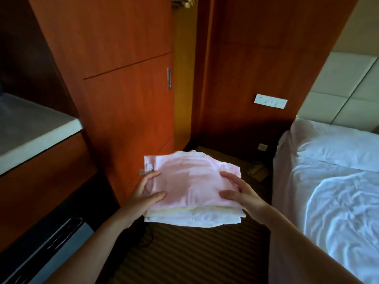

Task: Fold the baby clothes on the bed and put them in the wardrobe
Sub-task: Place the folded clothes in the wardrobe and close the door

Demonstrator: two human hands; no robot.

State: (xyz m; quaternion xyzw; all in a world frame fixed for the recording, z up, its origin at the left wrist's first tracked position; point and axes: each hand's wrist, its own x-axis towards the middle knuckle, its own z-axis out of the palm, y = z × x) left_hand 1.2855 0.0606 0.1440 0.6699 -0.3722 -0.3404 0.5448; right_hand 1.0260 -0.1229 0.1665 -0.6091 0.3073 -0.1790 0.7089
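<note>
A stack of folded baby clothes [190,185] is held in the air over the carpet, a pale pink piece on top and cream and white pieces beneath. My left hand [143,193] grips its left edge, thumb on top. My right hand [240,193] grips its right edge the same way. The wooden wardrobe [127,83] stands straight ahead, its door with a metal handle [169,78] partly open, showing a narrow lit gap [183,78]. The bed [338,181] with rumpled white sheets lies to my right.
A light counter top [37,128] juts in at the left, with a dark appliance [53,247] below it. A striped carpet [184,253] covers the floor. A white switch panel [270,101] sits on the wooden wall. Small items [257,171] lie on the floor near the bed.
</note>
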